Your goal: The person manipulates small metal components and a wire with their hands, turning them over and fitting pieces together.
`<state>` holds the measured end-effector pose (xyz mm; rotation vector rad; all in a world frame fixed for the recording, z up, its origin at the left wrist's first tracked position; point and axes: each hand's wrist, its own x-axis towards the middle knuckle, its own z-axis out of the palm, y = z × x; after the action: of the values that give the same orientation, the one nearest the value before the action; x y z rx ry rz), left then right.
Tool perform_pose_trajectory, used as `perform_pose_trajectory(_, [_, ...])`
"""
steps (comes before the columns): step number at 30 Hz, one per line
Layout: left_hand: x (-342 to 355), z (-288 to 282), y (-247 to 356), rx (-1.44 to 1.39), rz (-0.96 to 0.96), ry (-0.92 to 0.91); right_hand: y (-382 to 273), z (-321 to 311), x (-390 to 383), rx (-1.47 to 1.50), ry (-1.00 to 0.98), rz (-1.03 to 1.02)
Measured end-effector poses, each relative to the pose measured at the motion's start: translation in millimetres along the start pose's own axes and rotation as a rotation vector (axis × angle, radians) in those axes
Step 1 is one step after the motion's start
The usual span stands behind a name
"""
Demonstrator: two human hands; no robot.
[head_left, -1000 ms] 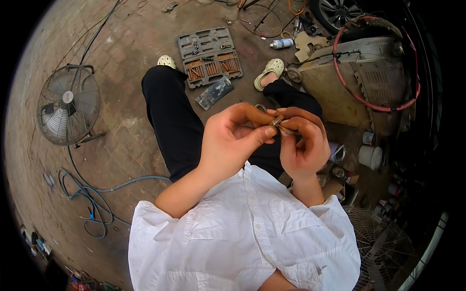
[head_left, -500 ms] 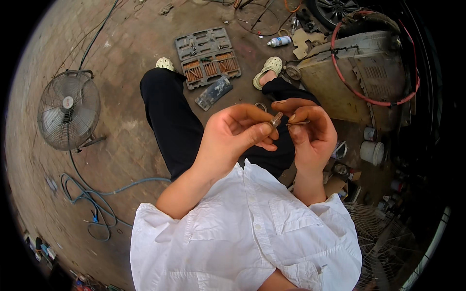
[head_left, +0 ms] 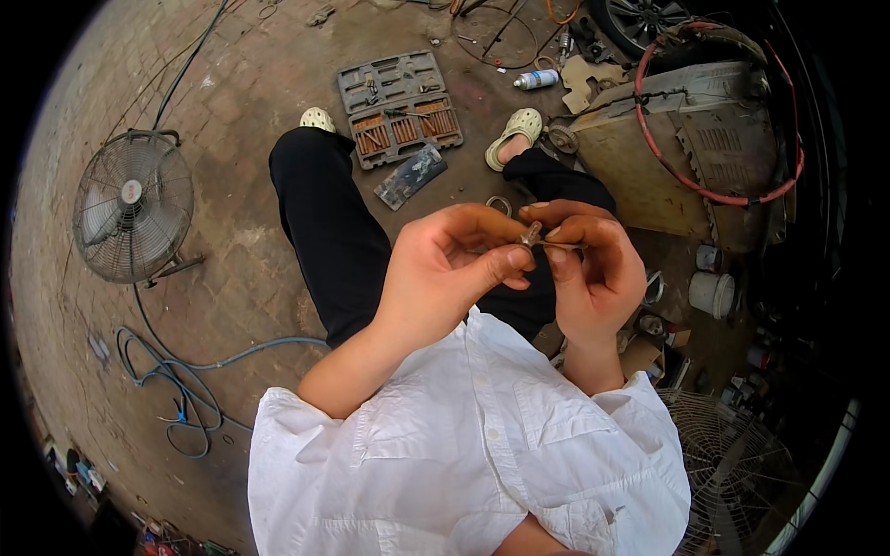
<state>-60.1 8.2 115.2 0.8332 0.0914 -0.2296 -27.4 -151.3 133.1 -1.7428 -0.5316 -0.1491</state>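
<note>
In front of my chest, my left hand is closed, thumb and index finger pinching a small, shiny, stubby cylindrical piece. Too small to name for certain, it looks like a little metal or glass fitting. Close against it, my right hand pinches a thin, flat strip between thumb and fingers. The strip's tip is at the cylindrical piece; whether they touch I cannot tell. Beyond the hands, a metal ring lies on the floor. An open tool case holding several brownish bits rests between my feet, beside a dark scuffed plate.
A caged floor fan stands at left, near a coiled blue hose. Right of my foot are a spray can and a large grimy metal part with a red hose over it. A white bucket sits at far right.
My hands have come closer together, and the strip in my right hand now reaches the cylindrical piece. My left hand has tilted slightly; both grips are kept.
</note>
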Motion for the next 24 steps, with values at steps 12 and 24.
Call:
perform_pose_trajectory(12, [0.1, -3.6, -5.2, 0.07, 0.017, -0.004, -4.1, -0.3, 1.7, -0.31, -0.111, -0.128])
perform_pose_trajectory(24, [0.3, -4.7, -1.6, 0.204, 0.058, 0.028, 0.7, 2.6, 1.4, -0.315, -0.074, -0.171])
